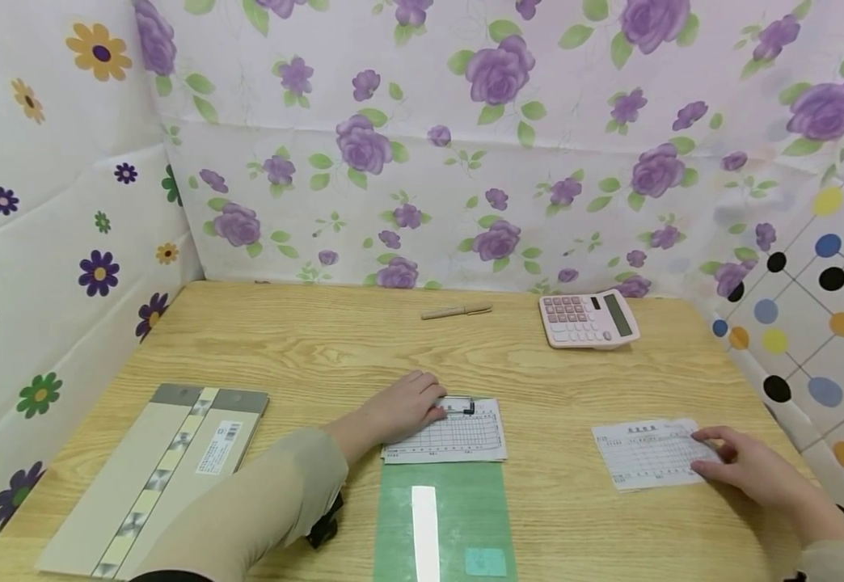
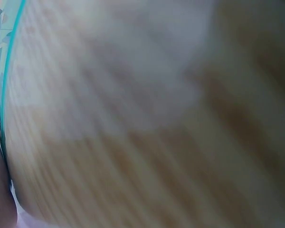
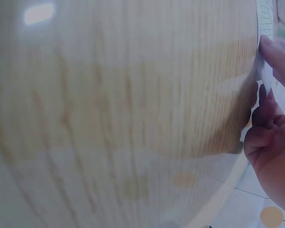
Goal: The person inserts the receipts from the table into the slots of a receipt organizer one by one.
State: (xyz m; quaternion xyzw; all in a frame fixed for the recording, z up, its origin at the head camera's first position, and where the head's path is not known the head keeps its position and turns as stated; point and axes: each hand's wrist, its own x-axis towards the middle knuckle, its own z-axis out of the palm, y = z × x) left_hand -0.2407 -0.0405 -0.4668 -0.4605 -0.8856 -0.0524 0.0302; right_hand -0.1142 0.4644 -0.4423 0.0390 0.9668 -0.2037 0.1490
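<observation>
On the table lies a green clipboard (image 1: 442, 509) with printed paper forms (image 1: 454, 439) under the metal clip (image 1: 458, 406) at its far end. My left hand (image 1: 403, 408) grips the clipboard at the clip's left side, thumb toward the forms; its fingertips are partly hidden. The clipboard's teal edge shows at the far left of the left wrist view, and the rest there is blurred table. Off to the right, a loose printed form (image 1: 647, 454) is pinched at its right edge by my right hand (image 1: 749, 469). In the right wrist view, thumb and fingers hold the paper.
A beige file folder (image 1: 138, 477) with a barcode label lies at the left, partly behind my left forearm. Farther back are a tan pen (image 1: 457, 311) and a pink calculator (image 1: 588, 320). A small black object (image 1: 326, 524) shows beside my left sleeve. Patterned cloth walls surround the table.
</observation>
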